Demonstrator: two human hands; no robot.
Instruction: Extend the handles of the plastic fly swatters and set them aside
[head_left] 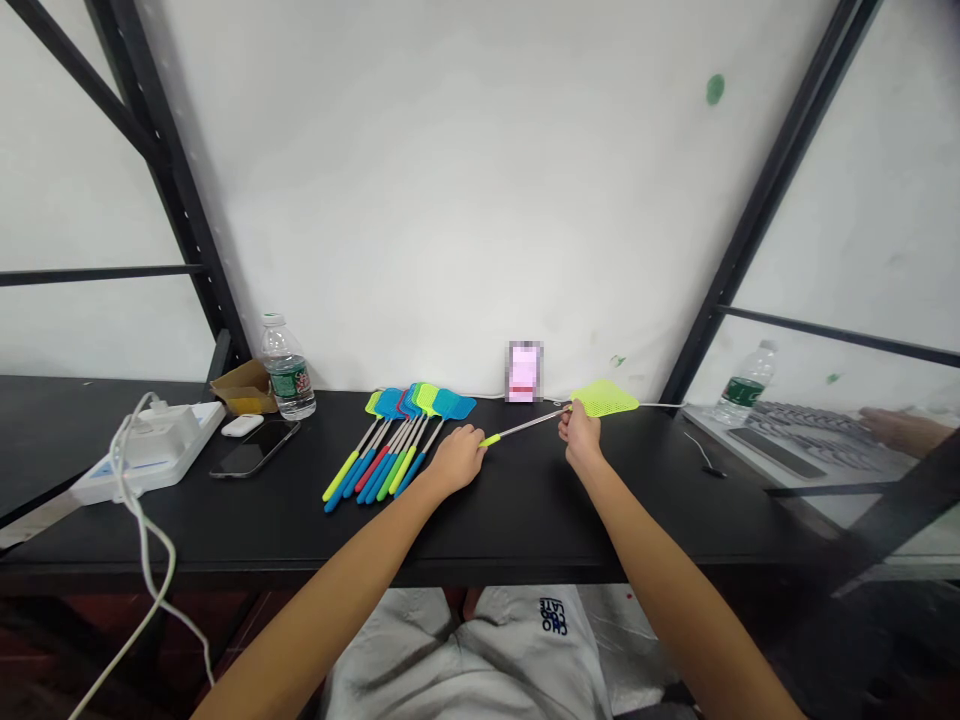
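Observation:
A yellow-green fly swatter with a thin metal rod lies across the black table between my hands. My left hand is closed around its yellow grip end. My right hand pinches the rod just below the mesh head. To the left of my left hand lies a pile of fly swatters with blue and green heads and yellow, blue, red and green handles, fanned side by side.
At the far left sit a white power strip with cables, a black phone, a white earbud case, a small cardboard box and a water bottle. Another bottle, a keyboard and another person's hand are at the right.

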